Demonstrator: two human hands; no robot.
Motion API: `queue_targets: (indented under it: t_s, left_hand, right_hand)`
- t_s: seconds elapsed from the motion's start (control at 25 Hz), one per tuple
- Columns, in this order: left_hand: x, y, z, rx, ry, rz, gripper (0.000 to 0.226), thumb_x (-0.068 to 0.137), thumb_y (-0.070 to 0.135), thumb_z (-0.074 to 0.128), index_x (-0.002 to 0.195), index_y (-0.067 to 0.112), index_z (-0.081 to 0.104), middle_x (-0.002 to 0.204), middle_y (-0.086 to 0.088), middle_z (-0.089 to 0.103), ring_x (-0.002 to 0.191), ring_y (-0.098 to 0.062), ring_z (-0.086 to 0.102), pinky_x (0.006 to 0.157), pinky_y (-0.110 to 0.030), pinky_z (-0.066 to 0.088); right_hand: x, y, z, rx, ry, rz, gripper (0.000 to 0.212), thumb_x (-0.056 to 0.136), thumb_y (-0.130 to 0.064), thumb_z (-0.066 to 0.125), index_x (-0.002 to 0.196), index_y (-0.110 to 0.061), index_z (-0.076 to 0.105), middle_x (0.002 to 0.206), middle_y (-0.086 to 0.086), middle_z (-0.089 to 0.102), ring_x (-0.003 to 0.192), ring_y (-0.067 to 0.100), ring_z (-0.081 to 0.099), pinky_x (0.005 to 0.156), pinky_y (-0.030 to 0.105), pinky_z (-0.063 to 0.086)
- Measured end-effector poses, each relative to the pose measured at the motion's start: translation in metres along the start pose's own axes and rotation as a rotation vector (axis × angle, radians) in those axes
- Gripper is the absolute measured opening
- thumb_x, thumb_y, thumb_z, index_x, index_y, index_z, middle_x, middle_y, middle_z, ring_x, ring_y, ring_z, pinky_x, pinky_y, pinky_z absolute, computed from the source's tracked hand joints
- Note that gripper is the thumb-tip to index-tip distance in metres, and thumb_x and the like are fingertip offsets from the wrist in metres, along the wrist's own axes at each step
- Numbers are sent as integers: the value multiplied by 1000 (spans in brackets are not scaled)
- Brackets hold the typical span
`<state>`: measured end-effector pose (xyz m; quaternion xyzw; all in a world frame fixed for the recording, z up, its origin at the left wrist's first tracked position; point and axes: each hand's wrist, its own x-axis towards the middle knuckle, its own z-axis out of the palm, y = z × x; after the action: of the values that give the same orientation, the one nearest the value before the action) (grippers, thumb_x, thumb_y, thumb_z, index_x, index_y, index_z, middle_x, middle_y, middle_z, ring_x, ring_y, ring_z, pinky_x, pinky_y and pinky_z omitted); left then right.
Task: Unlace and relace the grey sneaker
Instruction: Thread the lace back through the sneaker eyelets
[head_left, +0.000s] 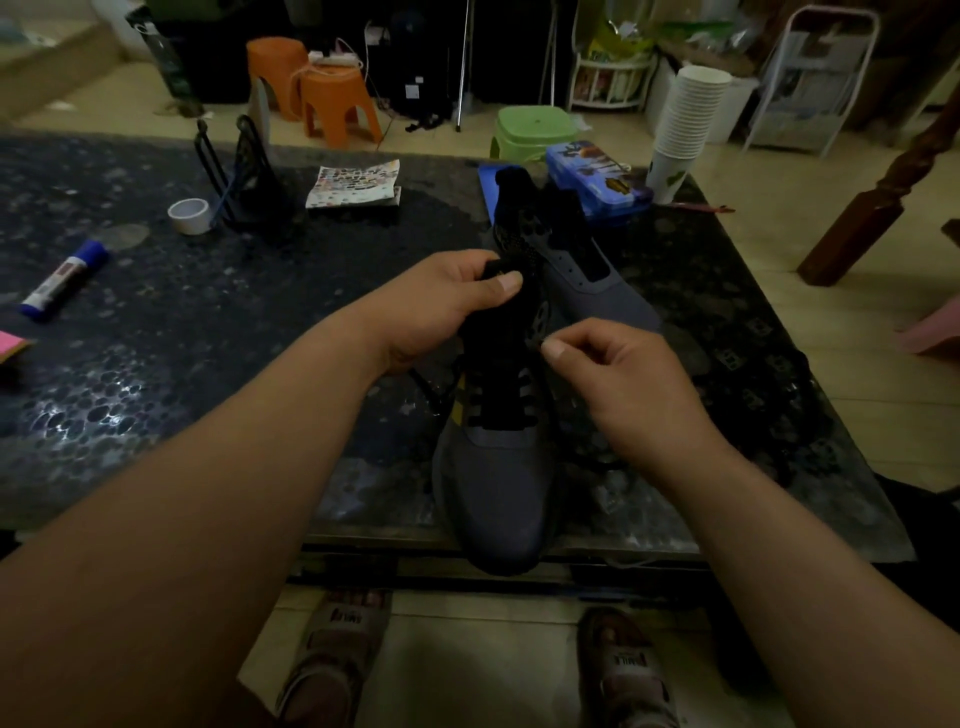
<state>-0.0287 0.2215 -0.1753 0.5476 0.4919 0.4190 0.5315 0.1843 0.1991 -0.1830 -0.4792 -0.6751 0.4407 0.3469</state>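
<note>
We are steadying the grey sneaker (498, 483), lying toe-first over the worktop's (208, 338) near edge: left hand (441, 306) fingers (462, 262) curled round its tongue (519, 314), right hand (618, 374) pinching the black lace (501, 402). We are best drawing it through evenly, untwisted.

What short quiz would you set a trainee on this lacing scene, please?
1. True or false: the left hand holds the near sneaker by its tongue.
2. What lies on the left side of the table? A glue stick; B scissors; C phone.
3. Fill in: the right hand pinches the black ____.
Key: 1 true; 2 A; 3 lace.
</note>
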Motion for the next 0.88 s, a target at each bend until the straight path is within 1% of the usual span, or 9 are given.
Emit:
queue_targets:
  t_s: [0.08, 0.24, 0.32, 0.48, 0.56, 0.64, 0.8, 0.84, 0.88]
  left_hand:
    - [1, 2, 1, 29, -4, -8, 28, 106, 18, 55, 123, -3, 65, 105, -9, 75, 96, -18, 70, 93, -34, 55]
    - [2, 6, 3, 39, 0, -16, 21, 105, 16, 56, 115, 4, 70, 97, -3, 77, 90, -13, 71, 80, -23, 56]
    - [2, 6, 3, 47, -2, -16, 21, 105, 16, 56, 115, 3, 70, 98, -3, 77, 90, -12, 72, 78, -22, 56]
    - [1, 6, 3, 59, 1, -21, 25, 106, 17, 55, 119, 0, 69, 106, -10, 76, 93, -15, 72, 80, -24, 56]
    - [0, 7, 3, 58, 2, -24, 22, 105, 17, 56, 116, 4, 70, 103, -7, 77, 92, -14, 71, 79, -23, 56]
    - [-1, 8, 4, 62, 3, -23, 21, 105, 17, 56, 114, 3, 70, 100, -6, 76, 90, -14, 71, 78, -22, 56]
    - [0, 14, 6, 211, 40, -28, 20, 104, 22, 61, 98, 6, 72, 89, -5, 74, 80, -12, 68, 75, -23, 54]
    - [0, 15, 7, 256, 57, -33, 21, 102, 24, 64, 93, 7, 73, 82, -4, 72, 75, -10, 65, 70, -22, 52]
    - [0, 17, 8, 301, 74, -39, 24, 101, 26, 66, 86, 9, 72, 75, -2, 69, 68, -9, 62, 64, -20, 49]
  right_hand:
    - [1, 1, 5, -39, 3, -22, 12, 98, -20, 70, 88, -22, 77, 69, -14, 70, 64, -5, 60, 59, 9, 43]
    - [3, 3, 5, -51, 36, -33, 8, 96, -19, 71, 91, -22, 76, 57, -21, 60, 56, -4, 55, 54, 8, 38]
    - [3, 3, 5, -74, 52, -55, 9, 96, -19, 71, 89, -21, 76, 57, -20, 60, 56, -2, 54, 54, 8, 36]
    - [1, 3, 9, -130, 73, -71, 12, 97, -21, 70, 86, -25, 75, 71, -14, 70, 65, -4, 61, 57, 8, 40]
    - [0, 2, 10, -85, 59, -53, 12, 97, -19, 69, 88, -24, 76, 77, -11, 72, 70, -6, 63, 60, 7, 42]
    - [0, 1, 10, 17, 29, -21, 12, 98, -17, 68, 89, -20, 76, 78, -9, 72, 70, -6, 62, 63, 8, 44]
    - [2, 2, 13, 113, 5, 74, 11, 99, -19, 68, 93, -18, 76, 85, -4, 76, 79, 1, 68, 70, 17, 50]
    - [2, 2, 14, 168, 2, 115, 11, 99, -19, 67, 94, -17, 77, 85, -3, 77, 79, 3, 70, 69, 18, 51]
    - [2, 1, 15, 226, -1, 158, 11, 100, -18, 67, 94, -16, 76, 81, -4, 76, 73, 3, 70, 64, 18, 51]
